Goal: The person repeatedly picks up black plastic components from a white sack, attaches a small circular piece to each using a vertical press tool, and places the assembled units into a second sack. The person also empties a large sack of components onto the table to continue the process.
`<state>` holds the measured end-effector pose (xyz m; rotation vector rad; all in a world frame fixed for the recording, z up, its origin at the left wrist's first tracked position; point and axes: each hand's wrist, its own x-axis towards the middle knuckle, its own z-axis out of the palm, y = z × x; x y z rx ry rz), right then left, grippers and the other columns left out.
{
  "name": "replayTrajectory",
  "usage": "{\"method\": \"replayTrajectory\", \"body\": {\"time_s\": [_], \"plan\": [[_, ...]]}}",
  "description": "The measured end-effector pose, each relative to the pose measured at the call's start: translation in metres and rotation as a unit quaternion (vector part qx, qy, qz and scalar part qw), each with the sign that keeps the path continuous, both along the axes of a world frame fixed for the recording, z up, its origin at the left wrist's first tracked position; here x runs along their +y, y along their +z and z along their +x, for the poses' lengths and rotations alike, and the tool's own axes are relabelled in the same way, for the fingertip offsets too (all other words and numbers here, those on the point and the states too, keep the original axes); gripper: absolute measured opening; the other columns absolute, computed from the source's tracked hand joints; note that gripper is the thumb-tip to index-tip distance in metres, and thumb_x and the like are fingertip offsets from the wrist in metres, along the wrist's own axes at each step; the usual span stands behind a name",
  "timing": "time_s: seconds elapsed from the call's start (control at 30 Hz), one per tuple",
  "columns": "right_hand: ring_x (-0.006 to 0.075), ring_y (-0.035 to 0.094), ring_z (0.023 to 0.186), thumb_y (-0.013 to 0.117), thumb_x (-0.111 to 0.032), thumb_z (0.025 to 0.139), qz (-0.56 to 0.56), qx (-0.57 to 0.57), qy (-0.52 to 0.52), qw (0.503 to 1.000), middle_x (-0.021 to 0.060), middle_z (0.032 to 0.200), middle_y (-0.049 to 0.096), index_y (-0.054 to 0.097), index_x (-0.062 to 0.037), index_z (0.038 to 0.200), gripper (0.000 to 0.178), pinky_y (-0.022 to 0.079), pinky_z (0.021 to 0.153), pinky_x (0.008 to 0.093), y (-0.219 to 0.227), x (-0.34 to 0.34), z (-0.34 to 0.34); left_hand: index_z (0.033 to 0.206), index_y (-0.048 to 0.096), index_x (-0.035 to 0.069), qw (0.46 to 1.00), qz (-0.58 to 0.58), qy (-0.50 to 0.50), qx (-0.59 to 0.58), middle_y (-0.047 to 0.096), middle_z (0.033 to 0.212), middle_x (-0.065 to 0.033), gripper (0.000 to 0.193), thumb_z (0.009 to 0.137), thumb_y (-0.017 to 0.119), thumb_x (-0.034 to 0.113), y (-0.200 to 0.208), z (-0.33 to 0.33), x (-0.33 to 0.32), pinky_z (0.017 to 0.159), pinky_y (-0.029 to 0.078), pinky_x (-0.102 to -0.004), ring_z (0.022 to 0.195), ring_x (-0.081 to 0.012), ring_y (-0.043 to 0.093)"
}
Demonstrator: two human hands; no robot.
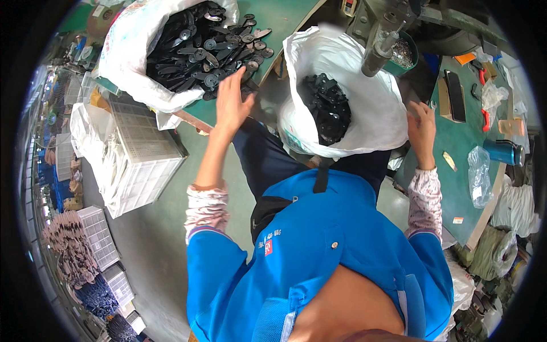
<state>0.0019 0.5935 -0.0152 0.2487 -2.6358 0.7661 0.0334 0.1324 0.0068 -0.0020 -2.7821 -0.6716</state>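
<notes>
My left hand [232,104] is open, its fingers stretched out and thumb apart, at the near edge of a pile of flat black parts with round, holed ends [199,54]. The pile spills from a white woven sack [128,62] onto the green table. My fingertips overlap the nearest parts; whether they touch cannot be told. My right hand [422,128] is beside the right rim of a second white sack [373,114], fingers bent and apart, with nothing visible in them. This sack gapes open before my lap, with a heap of black parts [327,108] inside.
A machine's metal cylinder [376,54] hangs over the second sack's far rim. Behind it is a green container of small metal pieces [402,53]. On the right bench [456,188] are a blue flask [504,153] and a plastic bag [480,176]. White crates [145,154] stand left.
</notes>
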Motion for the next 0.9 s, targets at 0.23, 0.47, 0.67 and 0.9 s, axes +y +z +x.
{"method": "replayTrajectory", "body": {"time_s": [0.23, 0.47, 0.67, 0.9], "plan": [[0.0272, 0.058, 0.1, 0.063, -0.004, 0.085, -0.102, -0.032, -0.008, 0.994, 0.0174, 0.118, 0.056, 0.066, -0.0055, 0.109, 0.024, 0.049, 0.079, 0.0317, 0.029, -0.034, 0.041, 0.14, 0.038, 0.04, 0.914, -0.343, -0.19, -0.101, 0.027, 0.149, -0.018, 0.099, 0.056, 0.085, 0.019, 0.017, -0.052, -0.042, 0.11, 0.021, -0.0571, 0.14, -0.0382, 0.02], [0.0212, 0.06, 0.086, 0.059, 0.0, 0.086, -0.128, -0.048, 0.019, 0.99, 0.0151, 0.118, 0.057, 0.066, -0.0036, 0.108, 0.023, 0.049, 0.078, 0.0301, 0.044, -0.062, 0.074, 0.134, 0.048, 0.038, 0.914, -0.318, -0.19, -0.166, 0.027, 0.152, -0.0076, 0.067, 0.074, 0.075, 0.029, 0.008, -0.085, -0.065, 0.106, 0.024, -0.0646, 0.14, -0.0389, 0.019], [0.0195, 0.06, 0.081, 0.058, 0.0, 0.088, -0.181, -0.073, 0.032, 0.98, 0.0143, 0.116, 0.059, 0.066, -0.0031, 0.107, 0.022, 0.049, 0.072, 0.0269, 0.042, -0.07, 0.083, 0.131, 0.05, 0.028, 0.906, -0.359, -0.12, -0.188, 0.03, 0.15, -0.0097, 0.059, 0.077, 0.069, 0.015, 0.016, -0.078, -0.04, 0.097, 0.037, -0.0627, 0.134, -0.04, 0.031], [0.0229, 0.062, 0.089, 0.058, -0.001, 0.088, -0.178, -0.053, 0.06, 0.981, 0.0156, 0.113, 0.06, 0.066, -0.002, 0.106, 0.019, 0.05, 0.072, 0.0276, 0.044, -0.075, 0.088, 0.131, 0.045, 0.024, 0.926, -0.372, -0.044, -0.05, 0.037, 0.142, -0.0101, 0.069, 0.069, 0.064, 0.001, -0.015, -0.076, -0.045, 0.083, 0.047, -0.0513, 0.121, -0.0353, 0.044]]}}
